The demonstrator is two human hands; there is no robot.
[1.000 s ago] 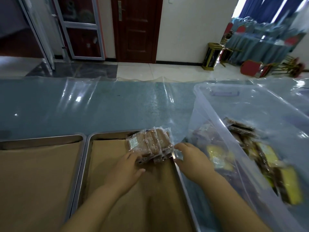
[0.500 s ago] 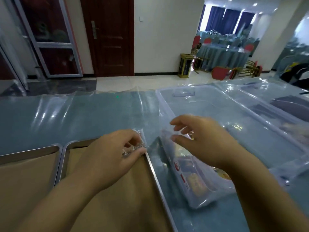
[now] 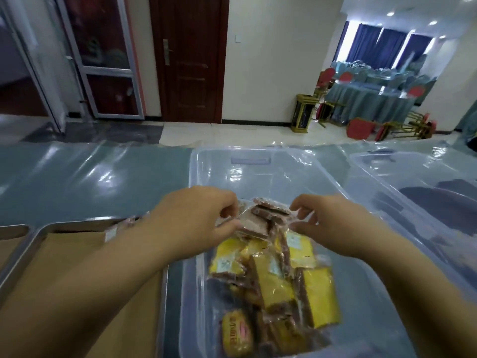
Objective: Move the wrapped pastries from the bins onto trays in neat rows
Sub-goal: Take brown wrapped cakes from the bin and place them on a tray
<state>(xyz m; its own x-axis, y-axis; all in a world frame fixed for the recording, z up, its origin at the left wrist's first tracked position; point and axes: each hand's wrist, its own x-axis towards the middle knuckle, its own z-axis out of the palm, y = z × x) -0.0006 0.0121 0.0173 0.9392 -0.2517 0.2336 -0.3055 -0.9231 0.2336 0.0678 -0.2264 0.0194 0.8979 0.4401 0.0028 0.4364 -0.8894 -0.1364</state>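
Observation:
A clear plastic bin (image 3: 258,161) sits in front of me with several wrapped pastries (image 3: 289,285) inside, yellow and brown ones. Both hands are over the bin. My left hand (image 3: 196,218) and my right hand (image 3: 333,223) pinch the two sides of a wrapped brown pastry pack (image 3: 260,219) above the pile. To the left lies a metal tray (image 3: 36,236) lined with brown paper; wrapped pastries (image 3: 124,224) rest at its far right corner, partly hidden by my left forearm.
A second clear bin (image 3: 413,182) stands to the right. Another tray's corner (image 3: 13,229) shows at the far left. The table is covered with a shiny plastic sheet (image 3: 90,182). Beyond are a brown door, chairs and draped tables.
My left hand left the pastries on the tray and moved right into the bin. My right hand went into the bin too. Both now hold a brown pastry pack.

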